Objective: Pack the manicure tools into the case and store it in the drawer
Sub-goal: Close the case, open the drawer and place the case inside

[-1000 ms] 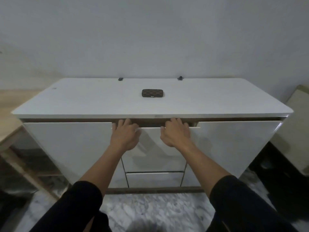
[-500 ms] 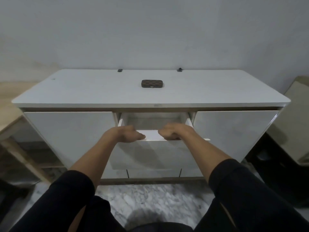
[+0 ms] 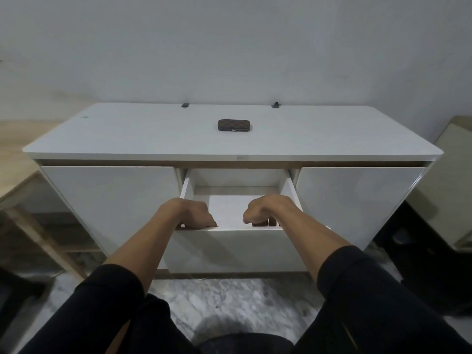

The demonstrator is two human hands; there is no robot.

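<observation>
A small brown checked manicure case lies closed on the white cabinet top, near the back middle. Below it the white middle drawer stands pulled out, and its inside looks bare. My left hand grips the top edge of the drawer front at the left, fingers curled over it. My right hand grips the same edge at the right. No loose manicure tools are in view.
White cabinet doors flank the drawer on both sides. A wooden table stands at the left, a beige piece of furniture at the right. Marble floor lies below, with two small black clips at the cabinet's back edge.
The drawer has slid out toward me, from shut to wide open, with both hands holding its front edge throughout. The case has not moved.
</observation>
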